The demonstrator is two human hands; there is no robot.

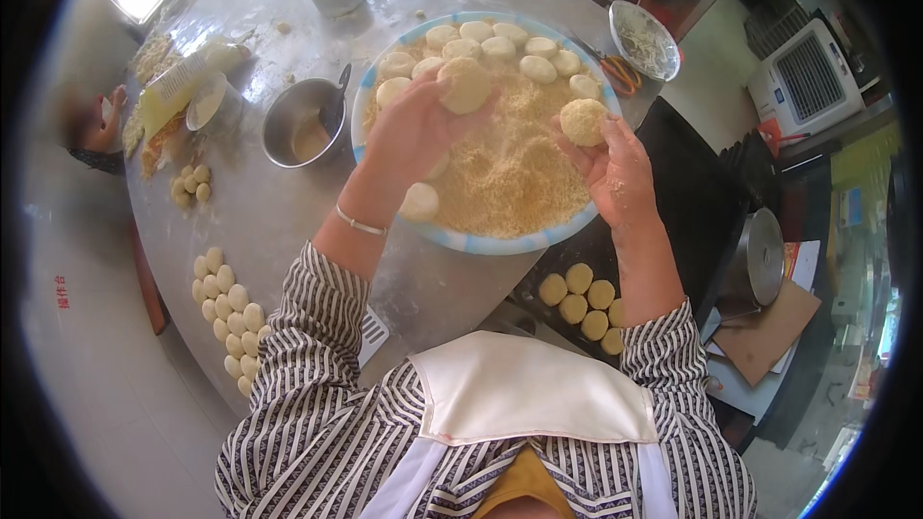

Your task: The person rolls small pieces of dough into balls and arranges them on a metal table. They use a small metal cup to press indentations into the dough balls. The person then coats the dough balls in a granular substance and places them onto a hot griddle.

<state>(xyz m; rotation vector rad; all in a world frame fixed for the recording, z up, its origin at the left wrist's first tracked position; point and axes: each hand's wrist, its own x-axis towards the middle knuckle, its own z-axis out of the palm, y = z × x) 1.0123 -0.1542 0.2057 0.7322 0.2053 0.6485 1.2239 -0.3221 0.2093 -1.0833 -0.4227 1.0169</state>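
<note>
My left hand (412,122) holds a crumb-coated dough round (465,85) over a wide blue-and-white basin (497,245). Between the fingers and thumb of my right hand (614,169) is another coated dough round (584,122), at the basin's right rim. Loose yellowish crumbs (515,176) fill much of the basin. Several pale, uncoated dough rounds (497,48) lie on them along the far side, and one pale round (419,202) sits near the left rim, below my left wrist. Several coated rounds (579,278) rest on a black baking tray (649,191) under my right forearm.
Left of the basin stands a steel pot (303,122) with a dark-handled utensil. Several dough pieces (225,277) lie in rows on the metal table (433,303). Orange-handled scissors (621,76) and a metal bowl (644,40) are at the far right. A person's arm (108,115) shows at left.
</note>
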